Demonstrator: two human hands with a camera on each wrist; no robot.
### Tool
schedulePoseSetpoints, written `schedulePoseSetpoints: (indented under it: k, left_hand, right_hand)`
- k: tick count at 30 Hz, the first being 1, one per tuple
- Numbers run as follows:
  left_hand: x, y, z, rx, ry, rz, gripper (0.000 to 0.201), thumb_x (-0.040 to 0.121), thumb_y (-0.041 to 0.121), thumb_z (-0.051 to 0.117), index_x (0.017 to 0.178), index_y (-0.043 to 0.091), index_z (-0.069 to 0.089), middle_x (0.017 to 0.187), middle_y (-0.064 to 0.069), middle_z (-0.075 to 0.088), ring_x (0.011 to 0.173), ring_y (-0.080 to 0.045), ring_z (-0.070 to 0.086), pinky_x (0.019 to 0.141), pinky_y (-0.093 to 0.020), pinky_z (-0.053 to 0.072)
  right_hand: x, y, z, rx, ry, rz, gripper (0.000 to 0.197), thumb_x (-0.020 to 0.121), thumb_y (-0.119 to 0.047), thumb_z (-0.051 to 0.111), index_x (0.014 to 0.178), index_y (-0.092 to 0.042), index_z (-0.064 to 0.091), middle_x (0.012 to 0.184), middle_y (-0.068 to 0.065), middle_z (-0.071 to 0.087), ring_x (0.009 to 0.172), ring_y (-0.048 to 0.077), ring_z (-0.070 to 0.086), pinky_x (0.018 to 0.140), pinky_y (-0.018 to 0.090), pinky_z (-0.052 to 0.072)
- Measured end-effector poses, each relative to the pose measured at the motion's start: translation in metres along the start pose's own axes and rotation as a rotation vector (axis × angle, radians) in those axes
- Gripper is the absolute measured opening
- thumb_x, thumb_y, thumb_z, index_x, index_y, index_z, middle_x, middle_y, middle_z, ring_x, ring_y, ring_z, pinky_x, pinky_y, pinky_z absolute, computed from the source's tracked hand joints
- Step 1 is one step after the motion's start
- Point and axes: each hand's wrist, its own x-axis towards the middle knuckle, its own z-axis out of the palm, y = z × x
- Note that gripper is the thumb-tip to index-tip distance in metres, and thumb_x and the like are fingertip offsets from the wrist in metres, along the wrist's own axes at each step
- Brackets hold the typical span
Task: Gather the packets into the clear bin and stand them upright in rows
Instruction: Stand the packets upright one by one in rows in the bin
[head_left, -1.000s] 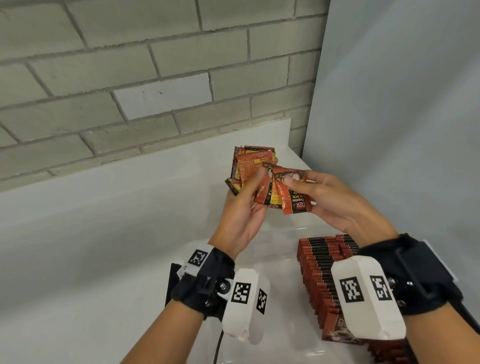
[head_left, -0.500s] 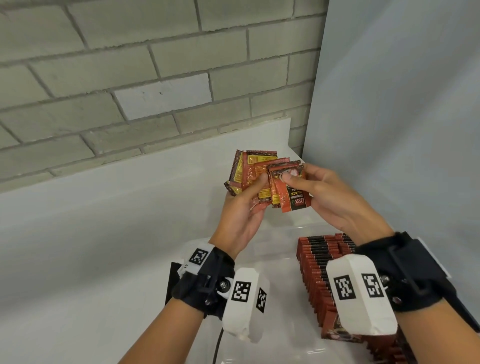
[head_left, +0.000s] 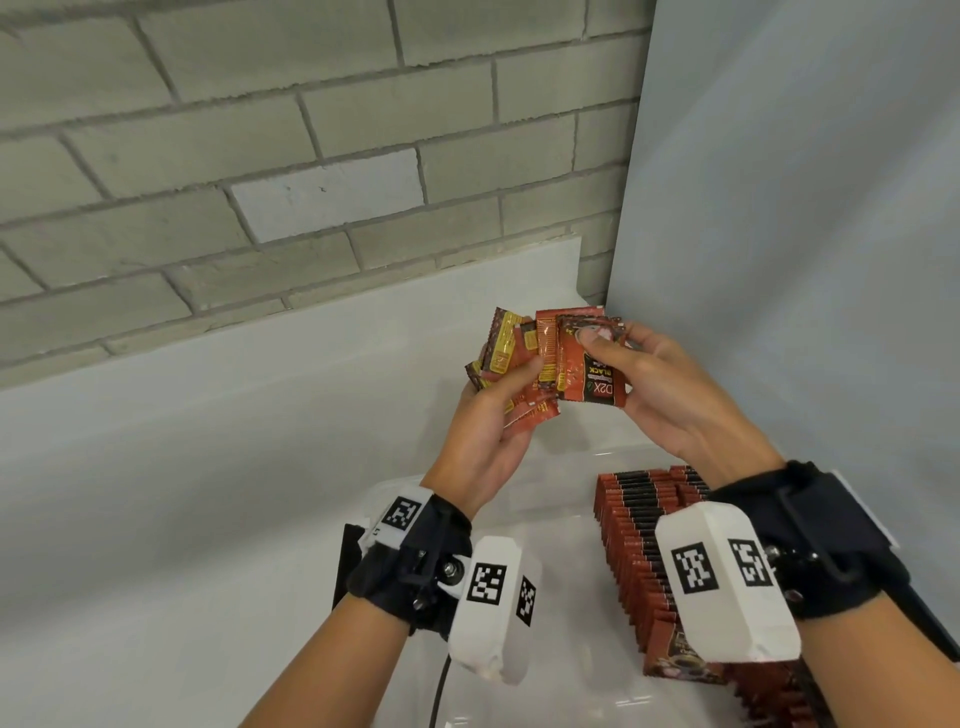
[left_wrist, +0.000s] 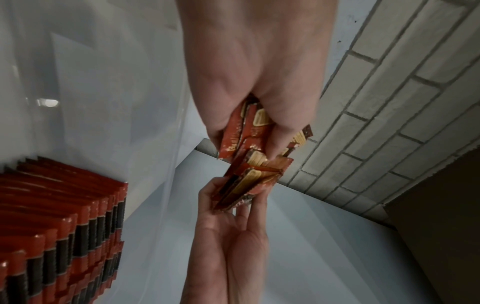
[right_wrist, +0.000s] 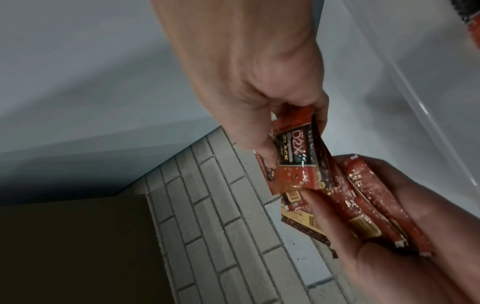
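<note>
Two hands meet in the air above the clear bin (head_left: 561, 499), each holding red packets. The left hand (head_left: 488, 431) grips a loose fan of packets (head_left: 511, 348), its thumb pressed across their fronts and its fingers curled behind them; some stick up past the thumb, showing yellow panels, and others poke out below it. The right hand (head_left: 670, 395) pinches one packet (head_left: 592, 371) by its upper end, thumb on the printed face and fingers behind, so that it hangs upside down with the black label toward the wrist. This packet touches and overlaps the right edge of the left hand's fan.

Below the right wrist, packets in the bin (head_left: 634, 525) stand upright on edge, packed face to face in rows along the bin's right side, well below both grips. Past the fingertips lie a white table (head_left: 208, 467) and a grey brick wall (head_left: 260, 156); a pale panel (head_left: 805, 208) stands beyond the right hand.
</note>
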Motion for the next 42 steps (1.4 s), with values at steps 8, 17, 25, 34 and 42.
schedulePoseSetpoints:
  k: [8,17,25,34,42]
  left_hand:
    - [0.0006,0.0044,0.0003,0.033,-0.047,-0.002,0.049,0.100,0.044,0.038,0.132,0.010,0.054,0.125,-0.014,0.064,0.113,-0.024,0.062,0.094,-0.037,0.051]
    - [0.0024,0.0047,-0.0012,-0.108,-0.101,0.054,0.034,0.103,0.012,0.038,0.132,0.022,0.050,0.120,-0.009,0.066,0.114,-0.029,0.061,0.091,-0.046,0.054]
    - [-0.0008,0.0041,0.0000,-0.140,-0.151,0.070,0.031,0.098,0.011,0.044,0.126,0.020,0.054,0.128,-0.010,0.062,0.119,-0.029,0.057,0.102,-0.051,0.045]
    - [-0.0013,0.0061,-0.0025,-0.112,-0.097,0.087,0.037,0.098,0.008,0.045,0.130,0.026,0.048,0.109,-0.009,0.067,0.096,-0.025,0.063,0.073,-0.041,0.052]
    - [-0.0030,0.0085,0.0019,-0.173,-0.134,0.091,0.053,0.085,-0.003,0.052,0.136,0.010,0.047,0.134,-0.014,0.058,0.121,-0.030,0.057,0.096,-0.042,0.051]
  right_hand:
    - [0.0013,-0.0002,-0.0030,-0.082,0.055,0.005,0.033,0.090,-0.022,0.065,0.121,-0.011,0.056,0.095,-0.001,0.070,0.083,0.011,0.069,0.070,0.028,0.054]
    - [0.0026,-0.0007,-0.0056,-0.049,0.060,0.057,0.027,0.094,-0.021,0.061,0.117,-0.008,0.057,0.102,0.007,0.069,0.087,0.014,0.068,0.071,0.029,0.055]
    - [0.0028,0.0005,-0.0043,-0.021,0.011,0.129,0.023,0.094,-0.022,0.059,0.112,-0.008,0.062,0.097,0.004,0.071,0.089,0.014,0.067,0.077,0.031,0.053]
    - [-0.0004,-0.0007,-0.0038,-0.043,-0.061,0.190,0.019,0.094,-0.022,0.058,0.106,-0.009,0.063,0.092,0.002,0.074,0.087,0.012,0.070,0.073,0.026,0.055]
    - [-0.0017,-0.0010,-0.0009,-0.019,-0.088,0.209,0.030,0.095,-0.024,0.057,0.120,-0.008,0.058,0.103,0.007,0.074,0.096,0.018,0.070,0.077,0.037,0.059]
